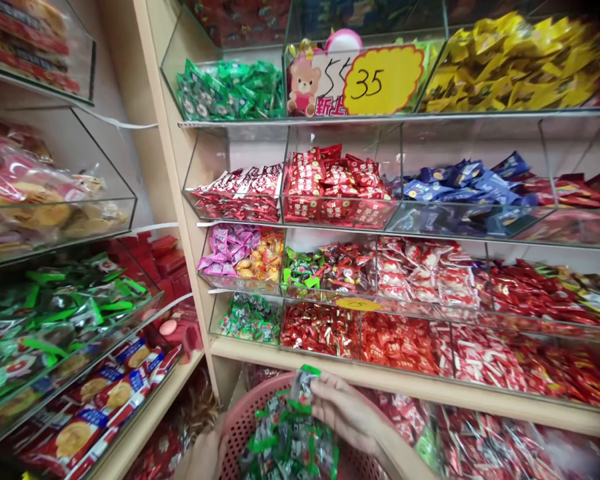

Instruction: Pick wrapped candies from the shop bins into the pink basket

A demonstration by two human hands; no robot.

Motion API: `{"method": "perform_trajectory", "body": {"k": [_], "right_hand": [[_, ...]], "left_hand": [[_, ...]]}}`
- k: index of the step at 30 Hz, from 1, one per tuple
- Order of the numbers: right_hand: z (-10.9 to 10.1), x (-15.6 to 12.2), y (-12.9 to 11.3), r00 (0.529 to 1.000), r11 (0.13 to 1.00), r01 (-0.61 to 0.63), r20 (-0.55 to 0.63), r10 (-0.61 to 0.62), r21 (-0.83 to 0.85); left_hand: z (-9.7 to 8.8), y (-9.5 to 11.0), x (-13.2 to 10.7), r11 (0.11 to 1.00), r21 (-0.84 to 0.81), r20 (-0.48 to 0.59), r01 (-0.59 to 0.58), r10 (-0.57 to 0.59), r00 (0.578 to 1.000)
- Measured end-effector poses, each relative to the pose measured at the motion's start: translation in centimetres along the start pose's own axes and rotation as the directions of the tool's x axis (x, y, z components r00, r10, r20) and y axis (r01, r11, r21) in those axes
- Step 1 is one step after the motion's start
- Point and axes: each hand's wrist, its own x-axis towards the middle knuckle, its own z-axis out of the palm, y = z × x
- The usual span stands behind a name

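Now, your right hand [343,410] pinching a green-trimmed candy packet [303,387] above a pink plastic basket [237,427], your left hand [203,457] at its rim, grip unclear, wooden shelf edge [380,381] and acrylic candy bins [320,330] just ahead

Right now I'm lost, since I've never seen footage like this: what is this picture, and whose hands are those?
This is one picture from a camera worn on a person's head, looking forward and down, so the hands are the wearer's own. The right hand pinches a green-trimmed wrapped packet above a pink plastic basket heaped with similar packets. The left hand is at the basket's left side. Ahead, clear bins on wooden shelves hold wrapped goods, with a yellow 35 price sign.
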Motion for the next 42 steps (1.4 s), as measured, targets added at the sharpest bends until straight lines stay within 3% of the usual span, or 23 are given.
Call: {"method": "perform_trajectory", "body": {"k": [6, 9, 11, 13, 15, 18, 20, 22, 28, 37, 42], "right_hand": [[-1.5, -0.2, 0.1, 0.999, 0.997, 0.021, -0.029, -0.018, 0.08], [-2.1, 0.0, 0.7, 0.997, 0.997, 0.024, -0.068, -0.029, -0.073], [-3.1, 0.5, 1.3, 0.986, 0.957, 0.051, -0.138, -0.094, -0.287], [-4.5, 1.0, 2.1, 0.955, 0.827, 0.107, -0.175, -0.24, -0.552], [-5.9, 1.2, 2.6, 0.918, 0.631, 0.123, -0.153, -0.365, -0.766], [-7.2, 0.9, 3.0, 0.916, 0.385, 0.007, -0.148, -0.372, -0.923], [-7.3, 0.5, 2.9, 0.923, 0.3, -0.087, -0.19, -0.334, -0.95], [-7.0, 0.3, 2.8, 0.925, 0.27, -0.161, -0.241, -0.295, -0.949], [-6.1, 0.2, 3.0, 0.916, 0.106, -0.309, -0.326, -0.236, -0.945], [-6.3, 0.2, 5.4, 0.897, -0.067, -0.411, -0.39, -0.209, -0.909], [-6.7, 0.1, 7.0, 0.934, -0.045, -0.324, -0.312, -0.176, -0.945]], "left_hand": [[-0.4, 0.6, -0.6, 0.998, 0.055, 0.021, -0.035, 0.034, 0.999], [-0.4, 0.7, -0.7, 0.998, 0.042, -0.002, -0.036, 0.037, 0.999], [-0.2, 0.5, -0.8, 0.999, 0.034, -0.017, -0.043, 0.043, 0.999], [0.0, 0.3, -0.7, 0.998, 0.037, -0.03, -0.041, 0.042, 0.999], [0.2, 0.2, -0.7, 0.999, 0.041, -0.035, -0.034, 0.036, 0.999], [0.2, 0.2, -0.6, 0.999, 0.034, -0.025, -0.041, 0.042, 0.999], [0.2, 0.2, -0.5, 0.999, 0.031, -0.013, -0.038, 0.038, 0.999], [0.2, 0.1, -0.4, 0.999, 0.035, -0.014, -0.03, 0.031, 0.999], [0.7, -0.2, 0.0, 0.999, 0.032, -0.013, -0.036, 0.037, 0.999], [0.8, -0.1, 0.0, 0.999, 0.047, 0.005, -0.006, 0.006, 1.0], [0.6, -0.2, -0.1, 0.999, 0.037, 0.0, -0.021, 0.021, 1.0]]}}
